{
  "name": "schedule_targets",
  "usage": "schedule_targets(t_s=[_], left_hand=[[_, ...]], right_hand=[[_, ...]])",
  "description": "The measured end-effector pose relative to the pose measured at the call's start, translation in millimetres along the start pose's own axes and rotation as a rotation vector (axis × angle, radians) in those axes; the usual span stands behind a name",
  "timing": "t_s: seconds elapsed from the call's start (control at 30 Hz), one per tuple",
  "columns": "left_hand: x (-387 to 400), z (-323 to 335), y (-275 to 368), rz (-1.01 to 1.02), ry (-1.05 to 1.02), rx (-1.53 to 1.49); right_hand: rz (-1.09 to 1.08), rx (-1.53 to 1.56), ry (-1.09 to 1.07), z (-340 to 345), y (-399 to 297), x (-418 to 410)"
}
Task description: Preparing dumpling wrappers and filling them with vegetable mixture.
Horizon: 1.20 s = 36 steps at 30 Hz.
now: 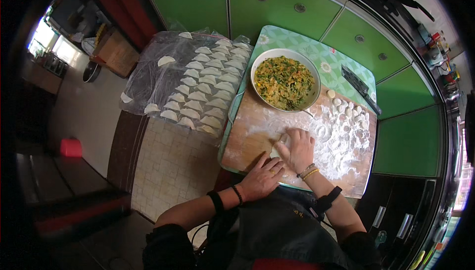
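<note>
My right hand [299,150] presses down on the floured wooden board [246,142], its fingers over something mostly hidden, perhaps a rolling pin. A pale round of dough [274,154] shows between my hands. My left hand [262,178] lies at the board's near edge, fingertips by the dough. Beyond them stands a metal bowl [255,89] of chopped vegetable filling [284,81], with a utensil's thin end [308,113] showing beside its rim. Small dough pieces [349,112] sit in flour at the board's far right. Rows of folded dumplings [210,71] lie on plastic sheeting [148,73] to the left.
A cleaver [362,89] with a black handle rests on the green patterned tabletop [285,38] at the far right. Green cabinet doors [282,3] stand behind the table. On the floor at left are a cardboard box [118,53] and a red plastic container [71,148].
</note>
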<state>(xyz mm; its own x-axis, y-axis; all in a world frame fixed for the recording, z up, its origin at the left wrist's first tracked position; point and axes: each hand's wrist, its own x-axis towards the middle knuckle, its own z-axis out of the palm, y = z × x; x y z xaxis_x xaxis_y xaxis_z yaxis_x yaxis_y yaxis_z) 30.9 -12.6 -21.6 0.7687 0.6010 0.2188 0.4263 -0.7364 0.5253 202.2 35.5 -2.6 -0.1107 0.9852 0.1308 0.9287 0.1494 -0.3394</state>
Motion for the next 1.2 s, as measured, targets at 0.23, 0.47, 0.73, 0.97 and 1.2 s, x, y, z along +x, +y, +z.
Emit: schedule_targets(t_s=[0.23, 0.47, 0.73, 0.97, 1.2], left_hand=[[1, -5, 0, -0.031, -0.054, 0.021], [-1, -17, -12, -0.040, -0.021, 0.054], [-14, 9, -8, -0.009, 0.033, -0.075], [-9, 15, -6, -0.011, 0.038, 0.037], [-5, -6, -10, -0.012, 0.015, 0.103]], right_hand=[[-0.120, 0.018, 0.005, 6, 21, 22], [-0.125, 0.271, -0.001, -10, 33, 6], [-0.174, 0.086, -0.124, -6, -17, -21], [-0.081, 0.050, -0.056, 8, 10, 5], [-0.231, 0.178, -0.077, -6, 21, 9]])
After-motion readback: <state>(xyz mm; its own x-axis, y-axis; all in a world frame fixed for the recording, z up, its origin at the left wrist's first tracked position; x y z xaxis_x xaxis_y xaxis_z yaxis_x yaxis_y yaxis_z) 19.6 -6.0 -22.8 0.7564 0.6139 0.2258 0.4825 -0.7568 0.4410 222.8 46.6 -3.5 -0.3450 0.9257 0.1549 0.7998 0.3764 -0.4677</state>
